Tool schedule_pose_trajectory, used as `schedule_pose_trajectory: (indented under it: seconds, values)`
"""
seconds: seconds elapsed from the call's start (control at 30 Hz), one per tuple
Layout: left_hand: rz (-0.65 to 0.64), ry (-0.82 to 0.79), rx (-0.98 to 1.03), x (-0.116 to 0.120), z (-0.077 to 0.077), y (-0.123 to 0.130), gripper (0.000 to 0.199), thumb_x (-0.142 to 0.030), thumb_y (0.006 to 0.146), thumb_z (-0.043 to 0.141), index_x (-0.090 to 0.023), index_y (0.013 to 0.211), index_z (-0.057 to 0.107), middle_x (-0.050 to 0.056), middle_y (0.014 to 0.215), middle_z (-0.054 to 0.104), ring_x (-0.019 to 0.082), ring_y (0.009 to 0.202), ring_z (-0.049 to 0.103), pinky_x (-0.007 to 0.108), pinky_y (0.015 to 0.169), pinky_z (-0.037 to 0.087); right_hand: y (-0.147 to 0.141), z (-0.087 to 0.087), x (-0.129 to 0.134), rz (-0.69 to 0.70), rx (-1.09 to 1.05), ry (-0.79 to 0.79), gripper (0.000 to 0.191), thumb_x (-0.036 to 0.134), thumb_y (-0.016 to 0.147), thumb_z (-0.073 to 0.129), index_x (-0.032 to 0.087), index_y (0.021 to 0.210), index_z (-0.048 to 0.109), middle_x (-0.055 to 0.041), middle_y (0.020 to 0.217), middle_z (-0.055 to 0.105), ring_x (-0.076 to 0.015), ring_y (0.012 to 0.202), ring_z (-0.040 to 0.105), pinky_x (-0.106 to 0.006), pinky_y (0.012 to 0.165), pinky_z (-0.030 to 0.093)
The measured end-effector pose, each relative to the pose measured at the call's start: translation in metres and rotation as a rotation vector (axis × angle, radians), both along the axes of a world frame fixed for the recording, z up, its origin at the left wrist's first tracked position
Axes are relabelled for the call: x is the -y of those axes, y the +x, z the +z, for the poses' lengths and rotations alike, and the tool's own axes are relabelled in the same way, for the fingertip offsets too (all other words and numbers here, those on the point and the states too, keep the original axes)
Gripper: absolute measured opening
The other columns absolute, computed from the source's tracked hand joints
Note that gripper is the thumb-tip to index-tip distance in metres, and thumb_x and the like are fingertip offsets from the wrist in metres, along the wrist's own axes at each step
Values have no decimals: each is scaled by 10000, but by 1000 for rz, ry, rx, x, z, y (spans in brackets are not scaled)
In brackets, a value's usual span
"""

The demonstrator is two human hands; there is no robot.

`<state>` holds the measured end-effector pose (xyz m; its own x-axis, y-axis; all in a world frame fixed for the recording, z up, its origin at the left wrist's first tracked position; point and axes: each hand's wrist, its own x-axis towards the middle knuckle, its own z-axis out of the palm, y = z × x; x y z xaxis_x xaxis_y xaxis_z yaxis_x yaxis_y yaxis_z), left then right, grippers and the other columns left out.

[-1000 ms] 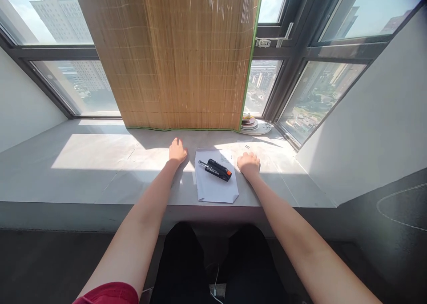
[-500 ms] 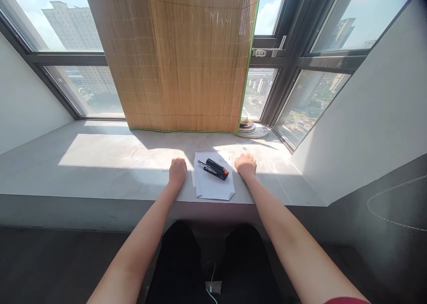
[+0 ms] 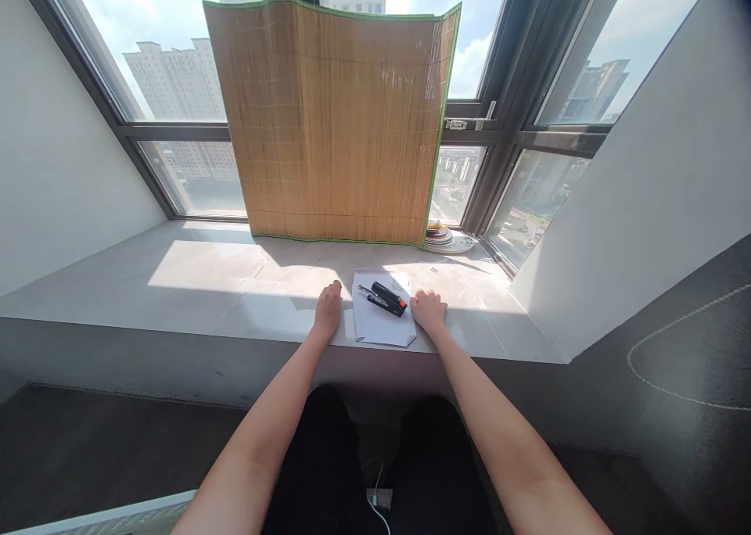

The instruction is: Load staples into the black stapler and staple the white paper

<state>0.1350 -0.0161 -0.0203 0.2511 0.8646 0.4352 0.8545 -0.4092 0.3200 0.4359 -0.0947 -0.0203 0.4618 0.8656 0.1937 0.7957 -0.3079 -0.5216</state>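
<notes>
My left hand (image 3: 328,310) rests on the sill left of the white paper (image 3: 381,330), its fingers curled into a loose fist with nothing showing in it. On the other side, my right hand (image 3: 429,311) lies with bent fingers close beside the paper's right edge; whether it touches the paper I cannot tell. On the paper lies a black stapler-like tool (image 3: 388,294) with an orange end. Alongside it is a slim dark object with a silvery, pen-like tip (image 3: 364,289). Small faint writing shows near the sheet's upper right.
A bamboo mat (image 3: 346,128) with green edging stands against the window (image 3: 176,131) behind the sill (image 3: 282,312). Stacked round, flat items (image 3: 449,242) sit by its lower right corner. Below are my dark-clad legs and a white cable (image 3: 379,505).
The camera view has tipped up and shifted, so the mat's top edge now shows. My left hand seems slightly closer to the paper, my right hand too. The tools lie as before.
</notes>
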Motion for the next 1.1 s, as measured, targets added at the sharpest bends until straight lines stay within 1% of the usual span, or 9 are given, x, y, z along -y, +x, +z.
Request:
schedule_pose_trajectory:
  seconds: [0.07, 0.13, 0.23, 0.33, 0.47, 0.63, 0.73, 0.9, 1.1]
  values:
    - [-17, 4, 0, -1, -3, 0, 325, 26, 990, 379, -206, 1067, 593, 86, 970, 649, 248, 895, 617, 358, 795, 510, -7, -2, 7, 69, -173, 186, 301, 395, 1057, 430, 224, 992, 668, -138, 1153, 710, -303, 1086, 665, -479, 976, 526]
    - [-31, 26, 0, -1, -5, 0, 357, 50, 969, 360, -198, 1063, 598, 106, 1024, 652, 255, 944, 619, 370, 827, 522, -15, -2, 10, 187, -309, 345, 373, 509, 1069, 391, 244, 1004, 646, -103, 1137, 707, -267, 1018, 667, -415, 894, 550]
    - [-74, 62, -12, -3, -8, 0, 416, 107, 894, 376, -187, 1061, 618, 131, 1132, 644, 265, 1038, 613, 379, 882, 539, -29, -5, 10, 403, -355, 460, 404, 640, 985, 575, 255, 1067, 664, -99, 1160, 708, -276, 1021, 664, -413, 867, 565]
    - [-91, 63, -40, -4, -10, -1, 439, 126, 862, 396, -169, 1068, 646, 150, 1170, 628, 279, 1081, 606, 379, 896, 547, -40, -15, 7, 493, -255, 433, 462, 590, 895, 746, 256, 1205, 673, -117, 1211, 719, -311, 1111, 667, -461, 952, 581]
    - [-139, 59, -55, -2, -6, -1, 470, 97, 892, 444, -159, 1187, 705, 154, 1197, 638, 284, 1112, 624, 388, 950, 549, -43, -24, 2, 463, -201, 366, 470, 356, 912, 711, 243, 1365, 657, -140, 1307, 738, -323, 1176, 684, -494, 1025, 581]
    - [-284, -1, -5, 5, 6, 0, 418, -54, 1042, 478, -204, 1331, 739, 139, 1224, 728, 291, 1164, 684, 452, 1049, 528, -39, -19, 9, 442, -128, 320, 403, 232, 914, 670, 243, 1313, 726, -118, 1198, 780, -315, 1155, 694, -482, 1047, 579]
    - [-332, -25, 130, 8, 11, -3, 341, -121, 1069, 526, -201, 1334, 725, 132, 1255, 755, 288, 1181, 696, 471, 1076, 521, -38, -16, 15, 451, -173, 335, 400, 219, 905, 660, 244, 1294, 748, -116, 1205, 774, -302, 1151, 693, -458, 1040, 589]
    - [-426, -52, 317, 10, 13, -6, 241, -105, 1033, 552, -203, 1188, 708, 113, 1209, 734, 243, 1165, 669, 407, 1035, 552, -38, -15, 17, 488, -253, 307, 399, 246, 870, 687, 245, 1261, 771, -105, 1186, 772, -299, 1125, 708, -477, 1055, 590]
    - [-533, -148, 173, 7, 5, 0, 177, -119, 1014, 591, -212, 1128, 689, 92, 1201, 711, 252, 1162, 635, 423, 1059, 520, -36, -15, 17, 486, -249, 273, 397, 285, 876, 710, 228, 1262, 782, -116, 1121, 778, -297, 1042, 718, -484, 1006, 598]
